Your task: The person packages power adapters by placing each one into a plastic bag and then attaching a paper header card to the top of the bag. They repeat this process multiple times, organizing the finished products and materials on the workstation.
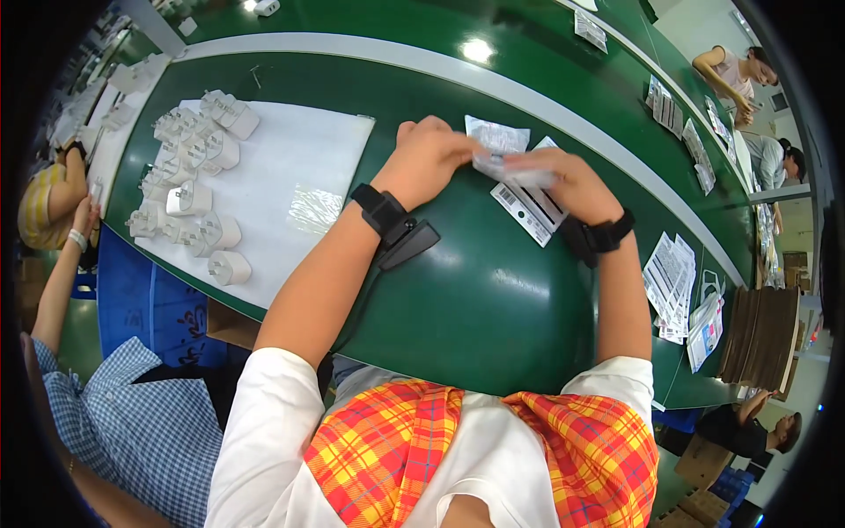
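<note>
A small clear bag [503, 151] is held above the green bench [493, 299], pinched between the fingers of the left hand [429, 158] and right hand [568, 180]. Label sheets [531, 209] lie just beneath. The thin film could likely be torn or dropped if pulled unevenly.

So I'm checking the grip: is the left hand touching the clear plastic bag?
Touching. The head view shows the left hand pinching one end of the clear plastic bag, with the right hand on the other end.

A factory packing line; long green conveyor belt [493, 290]; white chargers [189, 189]; seated workers [739, 75].
</note>
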